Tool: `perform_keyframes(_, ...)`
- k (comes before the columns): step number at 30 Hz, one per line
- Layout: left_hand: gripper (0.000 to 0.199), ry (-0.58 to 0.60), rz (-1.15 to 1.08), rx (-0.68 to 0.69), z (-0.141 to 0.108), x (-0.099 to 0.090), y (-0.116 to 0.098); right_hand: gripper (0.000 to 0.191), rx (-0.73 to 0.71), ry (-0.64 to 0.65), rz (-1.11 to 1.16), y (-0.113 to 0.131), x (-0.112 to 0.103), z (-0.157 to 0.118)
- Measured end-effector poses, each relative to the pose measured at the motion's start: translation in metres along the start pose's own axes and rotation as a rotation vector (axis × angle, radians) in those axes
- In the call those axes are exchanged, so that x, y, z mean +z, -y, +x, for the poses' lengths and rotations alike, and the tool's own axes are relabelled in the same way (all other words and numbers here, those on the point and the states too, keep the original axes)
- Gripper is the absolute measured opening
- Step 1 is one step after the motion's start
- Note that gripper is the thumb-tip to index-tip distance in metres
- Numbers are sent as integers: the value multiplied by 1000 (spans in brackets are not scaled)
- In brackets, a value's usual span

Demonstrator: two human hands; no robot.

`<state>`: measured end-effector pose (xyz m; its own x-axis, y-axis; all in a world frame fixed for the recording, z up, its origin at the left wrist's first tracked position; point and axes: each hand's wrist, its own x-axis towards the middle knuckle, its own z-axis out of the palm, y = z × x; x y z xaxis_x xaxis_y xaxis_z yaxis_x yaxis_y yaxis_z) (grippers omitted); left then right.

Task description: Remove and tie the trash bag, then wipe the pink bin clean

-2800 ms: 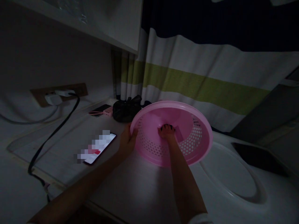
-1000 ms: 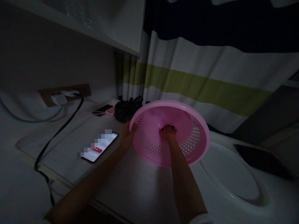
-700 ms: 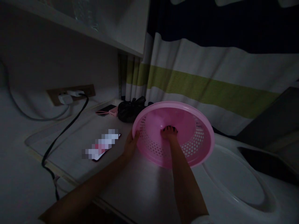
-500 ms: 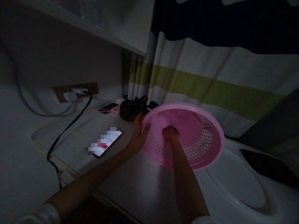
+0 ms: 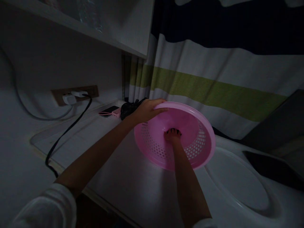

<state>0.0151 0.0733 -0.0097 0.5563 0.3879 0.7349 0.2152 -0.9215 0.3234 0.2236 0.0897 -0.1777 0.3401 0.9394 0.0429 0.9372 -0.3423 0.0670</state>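
A pink plastic basket [image 5: 187, 126] with rows of holes in its wall stands tilted on the white countertop, its open side facing me. My left hand [image 5: 149, 110] grips its upper left rim, thumb inside and fingers over the edge. Deep inside the basket, my right hand [image 5: 173, 135] presses a small dark thing [image 5: 180, 134] against the bottom. The fingers cover most of that dark thing, so its kind cannot be made out.
Behind the basket sit a black plastic bag [image 5: 129, 109], a pink power bank [image 5: 116, 112] and a dark flat item [image 5: 110, 110]. Plugs [image 5: 70, 99] with cords fill a wall socket at left. A round white basin [image 5: 239, 180] lies at right, a striped curtain [image 5: 213, 85] behind.
My left hand has slid up and right along the rim to the top. The basket has turned and shifted slightly left. The lit phone is now hidden, apparently behind my left arm.
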Motion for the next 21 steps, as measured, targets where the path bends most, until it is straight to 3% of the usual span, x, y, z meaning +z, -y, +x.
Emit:
perform_keyframes(10,38,-146,-295,-202,-28,7,18,58,-14,67,6,-1,1,4)
perform_keyframes(18,44,-481,-451,-574,-86,46,28,54,-45,78,-28,-11,-5,4)
perform_keyframes(21,45,-490,-516,-650,-108,57,28,54,-44,75,-37,-11,-4,6)
